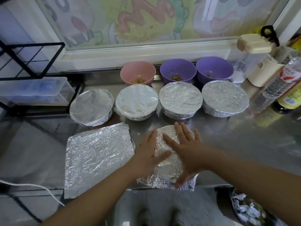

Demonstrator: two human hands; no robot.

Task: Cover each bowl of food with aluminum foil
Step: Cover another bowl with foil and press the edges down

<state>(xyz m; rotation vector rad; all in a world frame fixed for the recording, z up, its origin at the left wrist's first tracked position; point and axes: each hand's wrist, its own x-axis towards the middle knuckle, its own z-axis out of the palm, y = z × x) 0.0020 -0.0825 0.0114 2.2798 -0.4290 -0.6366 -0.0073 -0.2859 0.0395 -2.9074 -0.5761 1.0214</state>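
Stainless-steel kitchen counter (236, 144) beneath a window covered in pastel cartoon film (146, 18). A person's left hand (147, 154) and right hand (187, 150) lie flat, fingers straight and spread apart, pressing a crinkled sheet of aluminium foil (168, 170) over a round bowl hidden directly beneath the palms. Loose foil flares out under the right thumb. The step seems to call for smoothing outward from the centre, then folding that skirt tight under the rim without tearing. Just left of the left fingers lies a stack of square foil sheets (97, 154). Beyond the fingertips stand four foil-covered bowls (180, 99) in a row. Farther still, one pink plastic bowl (138, 70) and two purple plastic bowls (178, 69) hold food, uncovered.
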